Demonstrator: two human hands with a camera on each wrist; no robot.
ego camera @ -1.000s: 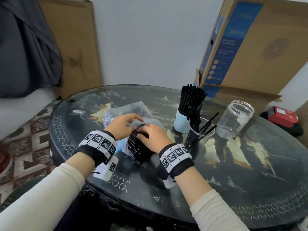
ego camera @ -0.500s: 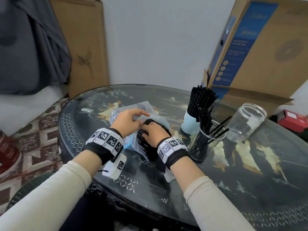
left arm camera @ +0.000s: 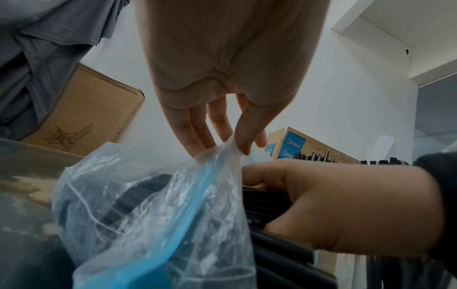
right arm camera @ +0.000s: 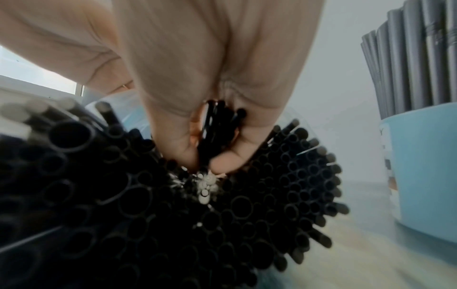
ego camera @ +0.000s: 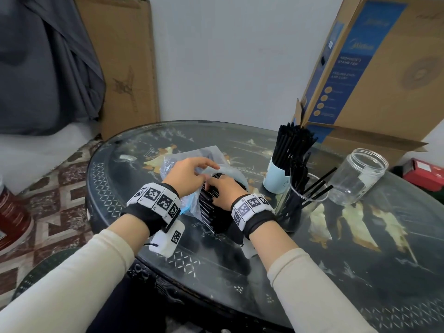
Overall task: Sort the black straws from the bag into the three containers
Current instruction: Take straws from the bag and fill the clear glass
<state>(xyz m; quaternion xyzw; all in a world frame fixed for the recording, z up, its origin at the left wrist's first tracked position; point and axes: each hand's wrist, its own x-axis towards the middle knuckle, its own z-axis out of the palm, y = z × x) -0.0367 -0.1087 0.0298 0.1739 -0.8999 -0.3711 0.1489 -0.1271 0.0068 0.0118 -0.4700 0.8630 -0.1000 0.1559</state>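
A clear plastic bag with a blue zip strip lies on the dark round table, full of black straws. My left hand pinches the bag's mouth edge and holds it up. My right hand reaches into the open bag and grips a small bunch of thin black straws. A light blue cup packed with straws, a clear cup holding several straws, and an empty clear jar stand to the right.
A large cardboard fan box leans at the back right behind the containers. Flat cardboard and a grey cloth stand at the back left. A red box lies far right. Patterned floor shows left of the table.
The head view has shifted right. My right hand has gone a little deeper into the bag's mouth, and my left hand keeps lifting the bag's edge.
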